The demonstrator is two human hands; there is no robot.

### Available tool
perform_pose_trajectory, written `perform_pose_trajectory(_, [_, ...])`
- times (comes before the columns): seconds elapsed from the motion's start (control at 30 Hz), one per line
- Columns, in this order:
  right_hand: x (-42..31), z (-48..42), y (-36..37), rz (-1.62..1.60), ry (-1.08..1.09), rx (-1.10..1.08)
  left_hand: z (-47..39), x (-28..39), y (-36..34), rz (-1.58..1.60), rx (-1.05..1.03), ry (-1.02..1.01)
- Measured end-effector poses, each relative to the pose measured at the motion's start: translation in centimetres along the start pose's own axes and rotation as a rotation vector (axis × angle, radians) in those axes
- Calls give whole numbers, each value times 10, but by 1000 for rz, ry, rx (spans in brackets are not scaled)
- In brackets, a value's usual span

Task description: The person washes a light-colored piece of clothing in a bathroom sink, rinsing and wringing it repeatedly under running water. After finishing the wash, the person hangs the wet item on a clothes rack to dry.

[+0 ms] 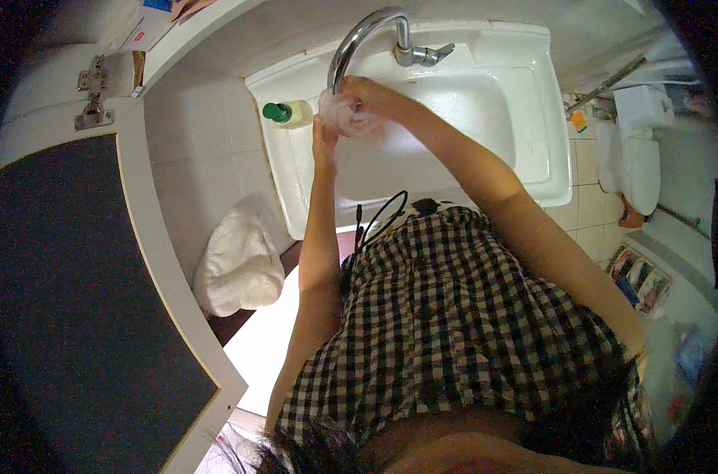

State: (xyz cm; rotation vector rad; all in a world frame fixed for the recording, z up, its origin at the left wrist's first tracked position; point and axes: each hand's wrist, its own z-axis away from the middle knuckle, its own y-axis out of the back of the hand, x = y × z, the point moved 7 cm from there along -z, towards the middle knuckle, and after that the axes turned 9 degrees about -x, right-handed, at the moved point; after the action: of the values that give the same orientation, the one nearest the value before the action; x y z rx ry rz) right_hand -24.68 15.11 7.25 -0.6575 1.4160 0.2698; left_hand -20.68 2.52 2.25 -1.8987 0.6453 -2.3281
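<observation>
Both my hands are at the left part of a white ceramic washbasin (531,154), under the spout of a chrome faucet (368,29). Between them is a pale, blurred, translucent thing (350,118); whether it is a clear vessel, a mesh puff or splashing water I cannot tell. My left hand (324,139) is upright at its left side. My right hand (362,95) reaches over from the right, its fingers against the top of it. The blur and the spout's end hide most of the fingers. A bottle with a green pump top (288,112) is just left of my hands on the basin's rim.
An open cabinet door (140,237) with metal hinges (93,101) stands at the left. A white towel (240,266) hangs left of the basin. At the far right are a white toilet (642,172) and a rack (637,278) on the floor.
</observation>
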Motion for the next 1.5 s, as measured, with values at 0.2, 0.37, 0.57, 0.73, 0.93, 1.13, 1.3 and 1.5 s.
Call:
perform_pose_trajectory(0.2, [-2,14,12,-91,18,8,-7,37,-34,-357,-158,-109])
perform_pose_trajectory(0.37, [-4,25,4,-242,-97,107,-3,47,-51,-737,-114,-146])
perform_pose_trajectory(0.57, [-24,23,-1,364,129,96,-6,54,-21,-550,-65,-81])
perform_pose_trajectory(0.73, [-6,7,22,129,84,74,-6,51,1,-401,116,-16])
perform_pose_trajectory(0.93, [40,-6,49,-38,255,413,-33,34,-45,232,174,144])
perform_pose_trajectory(1.13, [-28,4,-40,539,126,462,-36,21,-28,368,65,-51])
perform_pose_trajectory(1.3, [-8,-4,-7,573,-54,508,-27,16,-36,248,150,114])
perform_pose_trajectory(1.5, [14,5,12,-327,-164,22,-15,41,-19,-415,-59,165])
